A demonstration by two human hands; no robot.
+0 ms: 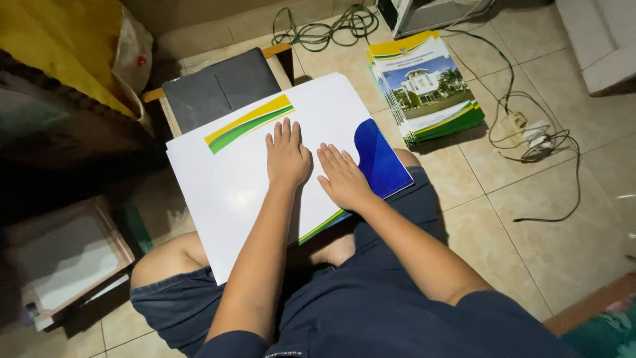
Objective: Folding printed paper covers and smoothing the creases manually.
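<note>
We press our left hand (287,157) and right hand (342,177) flat, fingers spread and gripping nothing, side by side on the white folder sheet (232,189) across our lap. Beyond the sheet lies a stack of printed folders (427,86) on the tiled floor (530,219).

Two hands, the left hand (287,156) and right hand (343,178), lie flat on one white folder (232,192). One stack of printed folders (427,86) sits on the floor. One black mat (218,89), one power strip (527,129), one coil of green cable (324,26).
</note>
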